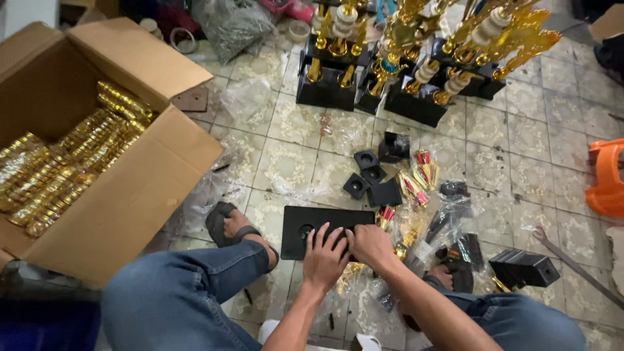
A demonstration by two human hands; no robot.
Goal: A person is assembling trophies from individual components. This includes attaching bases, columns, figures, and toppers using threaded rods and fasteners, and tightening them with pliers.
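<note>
Hands meet over a flat black base plate (311, 225) lying on the floor between the person's knees. The left hand (325, 257) lies with fingers spread on the plate's near edge; the right hand (372, 246) curls beside it, touching it, and whether its fingertips pinch something small cannot be told, since the knuckles hide them. A round hole shows in the plate just left of the left hand; the plate's near right corner is covered by both hands.

Just beyond the grip lie small black square caps (365, 174) and red-and-gold pieces (416, 179), with crumpled clear bags (416, 234) to the right whose contents are hard to make out. A black block (523, 268) sits farther right. Left of the hands a sandalled foot (233, 227) rests on the floor, and past it stands an open cardboard box (130, 195) filled with gold parts (65, 166). Well beyond, finished gold trophies (416, 58) on black bases are cut off by the top edge. The floor (520, 143) is patterned tile, dusty and cluttered; an orange stool (606, 179) is cut off at the right edge.
</note>
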